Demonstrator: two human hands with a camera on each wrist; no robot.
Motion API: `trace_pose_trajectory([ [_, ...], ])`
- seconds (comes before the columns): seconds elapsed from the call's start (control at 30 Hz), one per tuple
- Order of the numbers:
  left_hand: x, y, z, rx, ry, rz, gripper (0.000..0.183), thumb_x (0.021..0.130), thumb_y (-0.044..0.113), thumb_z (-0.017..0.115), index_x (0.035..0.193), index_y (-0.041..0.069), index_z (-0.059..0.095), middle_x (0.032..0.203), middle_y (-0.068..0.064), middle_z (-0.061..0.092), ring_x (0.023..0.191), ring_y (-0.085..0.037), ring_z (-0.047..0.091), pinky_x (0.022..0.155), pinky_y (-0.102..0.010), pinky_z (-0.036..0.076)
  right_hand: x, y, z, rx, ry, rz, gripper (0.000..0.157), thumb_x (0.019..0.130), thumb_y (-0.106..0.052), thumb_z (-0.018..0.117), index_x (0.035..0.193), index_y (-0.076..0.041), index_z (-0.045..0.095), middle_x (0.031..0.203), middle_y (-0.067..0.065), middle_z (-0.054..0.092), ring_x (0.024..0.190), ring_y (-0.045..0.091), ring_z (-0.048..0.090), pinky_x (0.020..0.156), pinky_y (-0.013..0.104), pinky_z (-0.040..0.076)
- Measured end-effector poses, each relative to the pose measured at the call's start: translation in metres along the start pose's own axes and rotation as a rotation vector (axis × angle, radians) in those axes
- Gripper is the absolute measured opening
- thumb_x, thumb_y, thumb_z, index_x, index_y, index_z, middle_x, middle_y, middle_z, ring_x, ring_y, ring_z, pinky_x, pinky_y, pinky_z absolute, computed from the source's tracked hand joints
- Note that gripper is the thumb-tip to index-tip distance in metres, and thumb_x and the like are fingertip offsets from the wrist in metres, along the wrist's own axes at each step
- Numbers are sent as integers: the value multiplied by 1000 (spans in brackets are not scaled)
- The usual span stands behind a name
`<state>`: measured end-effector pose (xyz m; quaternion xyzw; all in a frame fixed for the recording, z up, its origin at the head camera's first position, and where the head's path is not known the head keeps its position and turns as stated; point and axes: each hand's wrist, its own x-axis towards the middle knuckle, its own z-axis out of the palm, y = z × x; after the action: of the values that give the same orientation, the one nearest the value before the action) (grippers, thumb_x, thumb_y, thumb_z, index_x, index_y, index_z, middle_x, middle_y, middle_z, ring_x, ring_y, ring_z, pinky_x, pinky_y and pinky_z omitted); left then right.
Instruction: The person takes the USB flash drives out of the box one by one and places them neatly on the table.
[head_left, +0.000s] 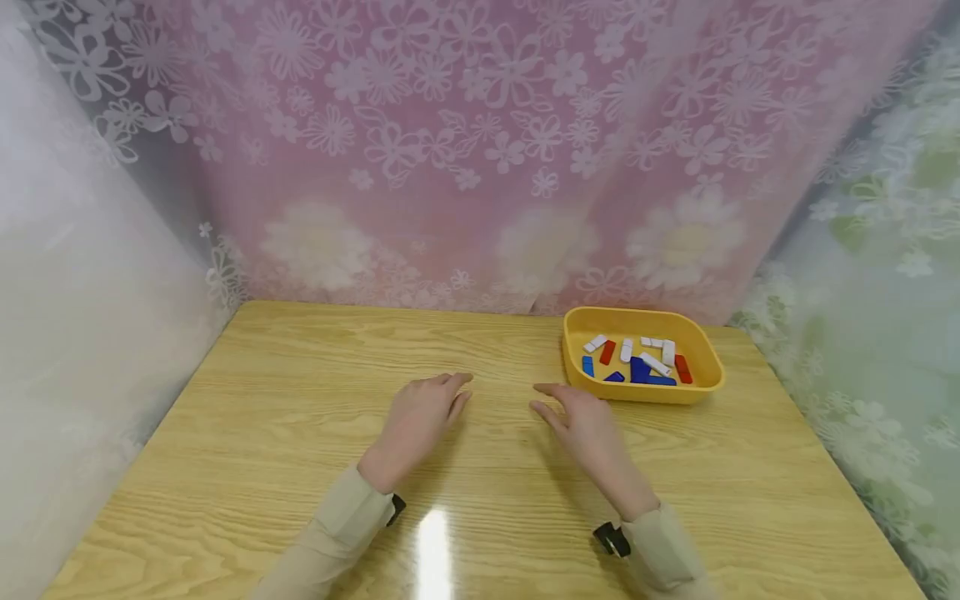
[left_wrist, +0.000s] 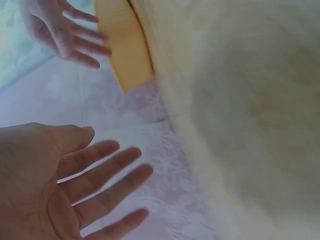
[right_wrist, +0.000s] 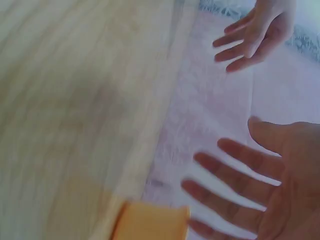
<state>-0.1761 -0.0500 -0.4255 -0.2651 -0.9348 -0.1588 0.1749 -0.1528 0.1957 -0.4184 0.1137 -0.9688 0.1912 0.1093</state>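
Yellow and low-walled, a tray is sitting on the desk just beyond and to the right of a person's right hand, its sides presumably keeping the small white, red and blue pieces from scattering. The left hand is hovering opposite, well apart from the tray. Both hands are holding nothing; their fingers are extending loosely, tips pointing toward each other across the gap. Whether the right hand is touching the tray is not showing clearly. Its sideways placement is likely sparing that hand a long reach while leaving desk between both.
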Motion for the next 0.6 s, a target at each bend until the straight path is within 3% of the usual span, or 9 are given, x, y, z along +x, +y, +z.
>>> trace_pose_trajectory([
  [0.1, 17, 10, -2, -16, -10, 20, 21, 103, 23, 63, 119, 14, 73, 81, 1, 74, 53, -9, 59, 47, -24, 46, -1, 18, -16, -5, 72, 15, 21, 99, -28, 68, 108, -11, 76, 90, 2, 76, 67, 18, 68, 61, 36, 54],
  [0.17, 29, 18, -4, -30, -27, 27, 21, 104, 24, 61, 118, 15, 73, 70, 6, 70, 46, -3, 50, 40, -20, 35, -3, 33, -30, -34, 124, 36, 18, 99, -27, 68, 97, -12, 77, 78, 0, 74, 51, 12, 56, 48, 30, 43],
  [0.23, 43, 26, -4, -53, -39, 38, 21, 105, 24, 58, 120, 16, 71, 61, 8, 63, 42, -2, 42, 38, -19, 26, -4, 50, -44, -54, 167, 58, 21, 99, -28, 68, 93, -11, 77, 75, 1, 73, 47, 10, 49, 44, 28, 35],
  [0.37, 70, 41, 5, -94, -10, 68, 21, 105, 20, 58, 120, 13, 71, 69, 4, 67, 46, -5, 49, 40, -18, 30, -5, 90, -68, -95, 238, 113, 26, 100, -29, 66, 97, -6, 76, 84, 11, 73, 54, 19, 57, 45, 31, 39],
  [0.47, 88, 52, 17, -105, -19, 62, 26, 104, 22, 60, 126, 11, 68, 94, -2, 75, 59, -11, 64, 47, -21, 44, -6, 123, -81, -134, 255, 172, 29, 102, -25, 63, 110, 1, 73, 100, 24, 69, 66, 35, 62, 50, 41, 46],
  [0.6, 106, 66, 37, -105, -123, 4, 43, 105, 31, 57, 142, 7, 56, 129, -11, 67, 88, -22, 73, 68, -31, 59, -9, 162, -90, -159, 195, 254, 36, 103, -11, 55, 130, 13, 58, 127, 40, 52, 94, 56, 58, 71, 62, 50],
])
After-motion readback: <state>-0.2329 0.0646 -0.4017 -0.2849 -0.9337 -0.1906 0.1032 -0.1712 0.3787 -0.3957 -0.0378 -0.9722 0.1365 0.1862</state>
